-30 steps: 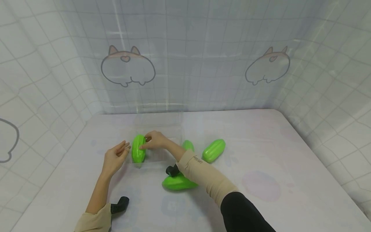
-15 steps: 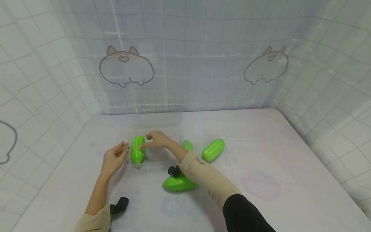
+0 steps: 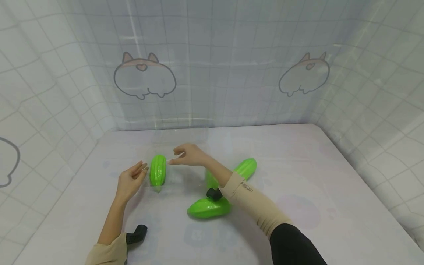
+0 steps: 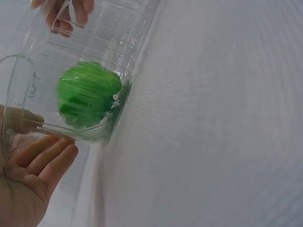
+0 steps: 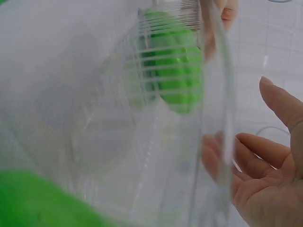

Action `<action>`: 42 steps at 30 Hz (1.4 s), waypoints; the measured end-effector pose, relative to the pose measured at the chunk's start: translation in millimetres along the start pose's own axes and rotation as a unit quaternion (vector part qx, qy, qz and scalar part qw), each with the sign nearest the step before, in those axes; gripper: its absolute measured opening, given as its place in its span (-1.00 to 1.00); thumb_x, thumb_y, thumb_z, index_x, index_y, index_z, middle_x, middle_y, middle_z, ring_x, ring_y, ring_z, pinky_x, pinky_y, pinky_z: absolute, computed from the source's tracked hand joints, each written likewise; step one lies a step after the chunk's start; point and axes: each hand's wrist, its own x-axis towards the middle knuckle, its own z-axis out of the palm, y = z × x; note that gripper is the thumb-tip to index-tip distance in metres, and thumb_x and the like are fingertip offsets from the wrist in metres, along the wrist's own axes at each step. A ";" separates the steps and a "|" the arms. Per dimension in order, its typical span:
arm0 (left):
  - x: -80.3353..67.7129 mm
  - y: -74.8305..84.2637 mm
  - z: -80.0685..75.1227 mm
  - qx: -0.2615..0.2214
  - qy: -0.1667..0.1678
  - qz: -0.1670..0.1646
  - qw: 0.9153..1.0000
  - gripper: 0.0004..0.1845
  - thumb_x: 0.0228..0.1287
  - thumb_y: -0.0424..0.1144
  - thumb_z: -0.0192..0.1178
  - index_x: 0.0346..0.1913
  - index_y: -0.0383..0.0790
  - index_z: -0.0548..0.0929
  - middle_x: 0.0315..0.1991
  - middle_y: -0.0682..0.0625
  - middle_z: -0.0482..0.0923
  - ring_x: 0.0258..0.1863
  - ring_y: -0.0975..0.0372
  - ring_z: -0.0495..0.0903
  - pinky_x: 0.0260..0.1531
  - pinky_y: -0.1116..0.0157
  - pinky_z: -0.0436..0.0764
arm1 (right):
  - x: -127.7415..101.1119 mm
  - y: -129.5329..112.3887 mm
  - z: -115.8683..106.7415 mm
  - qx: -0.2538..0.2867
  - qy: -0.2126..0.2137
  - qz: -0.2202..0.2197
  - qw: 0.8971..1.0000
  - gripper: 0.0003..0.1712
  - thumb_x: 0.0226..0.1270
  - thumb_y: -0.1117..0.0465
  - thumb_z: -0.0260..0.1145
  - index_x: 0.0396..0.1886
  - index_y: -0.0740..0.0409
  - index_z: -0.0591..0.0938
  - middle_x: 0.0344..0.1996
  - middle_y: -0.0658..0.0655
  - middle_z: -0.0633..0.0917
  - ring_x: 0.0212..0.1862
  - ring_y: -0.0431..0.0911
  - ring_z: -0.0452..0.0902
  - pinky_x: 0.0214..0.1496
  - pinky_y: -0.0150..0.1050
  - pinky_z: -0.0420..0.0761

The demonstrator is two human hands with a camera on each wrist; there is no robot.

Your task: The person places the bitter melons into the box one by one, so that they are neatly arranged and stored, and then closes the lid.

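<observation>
A glossy green ribbed vegetable (image 3: 158,170), like a short plump cucumber, lies lengthwise inside a clear plastic box (image 3: 182,185), along its left side. My left hand (image 3: 131,181) holds that side of the box; in the left wrist view the thumb (image 4: 23,119) and fingers (image 4: 52,158) lie on either side of the wall. My right hand (image 3: 190,155) hovers over the box to the right of the vegetable, fingers apart and holding nothing. The right wrist view shows the same green piece (image 5: 177,66) through the ribbed clear wall.
Outside the box lie more such green vegetables: one in front (image 3: 208,208), one at the right (image 3: 246,167), and one partly behind my right forearm (image 3: 210,180). Black wrist devices show beside the left sleeve (image 3: 136,234) and under the right arm (image 3: 214,194). Patterned curtains surround the table.
My right hand has let go of the green vegetable, spread its fingers and drawn back up and to the right. The vegetable now lies in the box. My left hand stays put.
</observation>
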 end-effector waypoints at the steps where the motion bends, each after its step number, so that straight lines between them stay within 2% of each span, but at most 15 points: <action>1: 0.2 0.0 -0.1 -0.001 -0.001 0.000 1.000 -0.52 0.35 -0.37 0.04 0.23 -0.61 0.31 0.08 -0.37 0.49 -0.01 -0.15 0.55 -0.29 0.76 0.42 | -2.7 0.4 -2.4 0.002 0.003 -0.006 1.000 -0.33 0.25 0.04 0.33 0.27 0.29 0.42 0.19 0.20 0.52 0.08 -0.04 0.58 -0.04 -0.42 0.58; 10: 1.0 -0.2 -0.1 0.001 0.000 -0.001 1.000 -0.53 0.36 -0.36 0.03 0.23 -0.61 0.31 0.08 -0.37 0.49 -0.02 -0.16 0.56 -0.29 0.76 0.41 | -24.3 6.2 -17.4 0.023 0.037 -0.042 0.998 -0.41 0.25 0.13 0.33 0.20 0.34 0.47 0.12 0.25 0.57 0.08 -0.02 0.57 0.03 -0.43 0.54; 27: 0.8 0.7 -0.4 0.006 0.004 -0.002 1.000 -0.53 0.36 -0.35 0.03 0.23 -0.61 0.33 0.07 -0.36 0.50 -0.03 -0.16 0.56 -0.30 0.76 0.42 | -63.4 15.4 -40.4 0.029 0.078 -0.056 0.995 -0.41 0.20 0.15 0.37 0.18 0.34 0.49 0.05 0.25 0.62 0.06 0.00 0.58 0.05 -0.38 0.55; 42: -1.0 0.1 -0.6 0.005 -0.005 -0.003 1.000 -0.52 0.37 -0.35 0.02 0.24 -0.61 0.30 0.09 -0.37 0.48 0.00 -0.16 0.55 -0.28 0.77 0.40 | -94.7 30.4 -58.5 0.062 0.093 -0.033 0.993 -0.40 0.23 0.14 0.35 0.21 0.31 0.47 0.10 0.23 0.60 0.14 0.02 0.53 0.17 -0.22 0.50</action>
